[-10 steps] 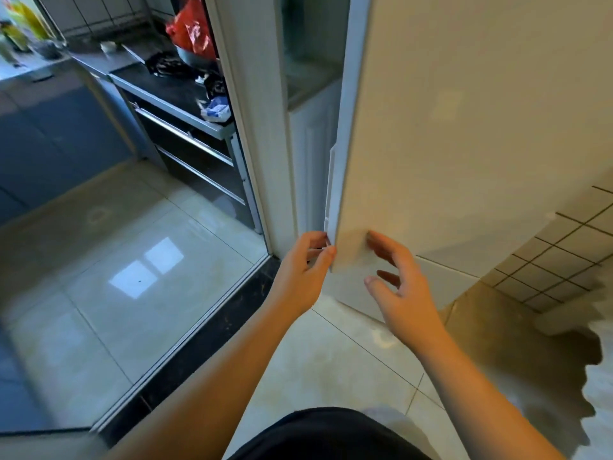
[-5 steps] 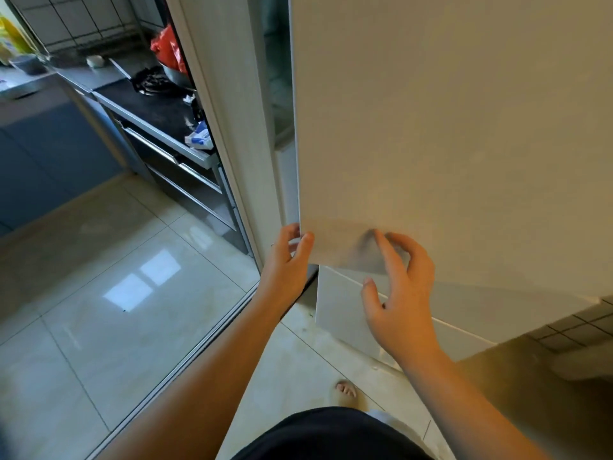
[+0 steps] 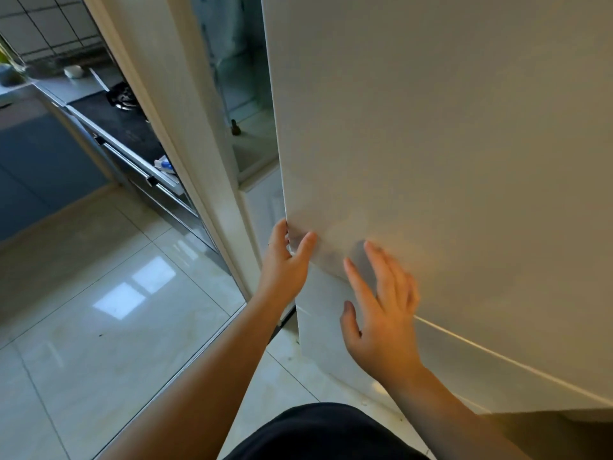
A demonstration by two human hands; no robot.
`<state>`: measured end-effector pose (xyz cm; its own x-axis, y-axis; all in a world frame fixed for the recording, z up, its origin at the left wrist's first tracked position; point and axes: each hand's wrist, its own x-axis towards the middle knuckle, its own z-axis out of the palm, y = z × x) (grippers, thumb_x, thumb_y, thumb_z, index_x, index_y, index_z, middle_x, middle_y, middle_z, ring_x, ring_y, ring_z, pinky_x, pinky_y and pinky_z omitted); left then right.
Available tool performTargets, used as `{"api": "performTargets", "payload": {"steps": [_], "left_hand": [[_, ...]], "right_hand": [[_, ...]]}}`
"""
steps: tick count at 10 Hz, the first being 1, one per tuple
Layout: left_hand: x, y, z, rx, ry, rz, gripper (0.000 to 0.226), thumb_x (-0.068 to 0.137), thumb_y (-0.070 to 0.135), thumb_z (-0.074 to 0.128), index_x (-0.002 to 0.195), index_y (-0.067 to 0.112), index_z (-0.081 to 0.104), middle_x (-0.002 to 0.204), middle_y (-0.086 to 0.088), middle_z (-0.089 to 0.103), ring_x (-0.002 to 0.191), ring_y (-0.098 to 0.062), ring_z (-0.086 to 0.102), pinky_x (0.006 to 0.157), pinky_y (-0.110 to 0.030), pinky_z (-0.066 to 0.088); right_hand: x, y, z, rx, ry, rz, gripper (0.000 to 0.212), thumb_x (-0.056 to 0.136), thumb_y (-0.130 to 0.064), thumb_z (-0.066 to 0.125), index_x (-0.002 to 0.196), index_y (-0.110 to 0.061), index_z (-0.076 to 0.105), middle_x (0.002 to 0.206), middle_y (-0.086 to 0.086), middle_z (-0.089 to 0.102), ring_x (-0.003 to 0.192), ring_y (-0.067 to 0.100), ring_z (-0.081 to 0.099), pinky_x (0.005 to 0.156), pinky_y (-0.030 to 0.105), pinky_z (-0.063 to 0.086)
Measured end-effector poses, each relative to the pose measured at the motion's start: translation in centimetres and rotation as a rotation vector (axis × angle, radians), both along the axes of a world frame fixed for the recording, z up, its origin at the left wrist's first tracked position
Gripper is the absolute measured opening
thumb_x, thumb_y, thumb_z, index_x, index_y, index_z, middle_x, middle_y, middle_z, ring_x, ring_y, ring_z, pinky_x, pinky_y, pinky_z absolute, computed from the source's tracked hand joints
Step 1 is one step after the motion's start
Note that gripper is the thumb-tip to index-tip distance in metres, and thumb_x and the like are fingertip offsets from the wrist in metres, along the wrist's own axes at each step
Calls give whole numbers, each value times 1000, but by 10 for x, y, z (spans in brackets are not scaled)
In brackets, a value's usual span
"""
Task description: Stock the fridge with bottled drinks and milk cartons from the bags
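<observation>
Gripping the left edge of the fridge upper door near its bottom corner, fingers of left hand curled round the edge with tips hidden behind it, thumb laid on the front face. Left forearm running up from bottom centre, angled right toward the door. Right-hand fingers straight and spread, slightly blurred, pointing up-left across the door's bottom edge, holding nothing. Cannot tell if touching the panel, shadow just beside the tips. Right hand back to camera, thumb splayed left over the fridge lower door, forearm coming in from bottom right. Fridge white, directly ahead, filling right side of view, seam between the two doors sloping down-right. White door frame just left of it. Beyond that, glossy tiled floor and counter with gas hob. Dark garment at bottom edge.
</observation>
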<state>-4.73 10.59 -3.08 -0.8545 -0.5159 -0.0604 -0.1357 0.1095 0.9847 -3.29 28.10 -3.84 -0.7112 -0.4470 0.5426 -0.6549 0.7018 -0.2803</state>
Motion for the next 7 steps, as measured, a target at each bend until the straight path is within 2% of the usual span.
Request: {"api": "performTargets", "payload": {"steps": [1, 2, 3, 4, 5, 6, 7], "left_hand": [[-7, 2, -5, -2, 15, 24, 34, 97, 33, 59, 130, 35, 48, 120, 22, 59, 108, 14, 53, 89, -18, 46], [-8, 1, -7, 19, 21, 12, 37, 98, 32, 58, 133, 34, 47, 119, 26, 58, 109, 16, 53, 85, -14, 46], [-9, -2, -6, 39, 21, -3, 36, 98, 31, 57, 132, 34, 46, 115, 29, 58, 108, 16, 54, 88, -17, 48], [-7, -6, -5, 20, -1, -22, 42, 97, 34, 57, 137, 28, 45, 117, 27, 57, 109, 13, 54, 96, -24, 50], [-1, -9, -7, -9, -39, -50, 45, 97, 38, 56, 140, 32, 43, 127, 22, 55, 122, 0, 51, 107, -37, 45], [16, -13, -7, -71, -105, -105, 54, 97, 42, 55, 147, 35, 34, 146, 13, 45, 135, -12, 43, 112, -45, 41], [47, -15, -13, -273, -171, -208, 61, 99, 47, 50, 153, 32, 28, 157, 10, 32, 145, -13, 30, 117, -37, 28]], "right_hand": [[-7, -4, -10, 108, 31, -44, 70, 75, -21, 67, 142, -14, 49, 159, 9, 25, 149, 26, 14, 116, 51, 18], [-10, -9, -19, 201, 37, -76, 74, 76, -26, 66, 146, -15, 43, 163, 6, 14, 150, 27, 8, 119, 49, 7], [-11, -12, -21, 235, 23, -95, 74, 80, -29, 58, 149, -16, 38, 164, 3, 5, 151, 27, 4, 120, 48, -1], [-8, -14, -19, 254, -5, -107, 75, 80, -29, 57, 151, -16, 35, 164, 4, 6, 151, 27, 3, 120, 48, -2], [-3, -14, -13, 268, -19, -119, 76, 78, -28, 62, 149, -17, 38, 163, 6, 10, 151, 28, 4, 119, 51, 4], [11, -15, -7, 258, -55, -152, 74, 80, -29, 59, 150, -22, 37, 163, 7, 10, 151, 28, 3, 117, 57, 9], [32, -17, -9, 213, -157, -232, 73, 83, -35, 53, 152, -26, 30, 164, 5, 3, 150, 30, -2, 115, 60, 5]]}}
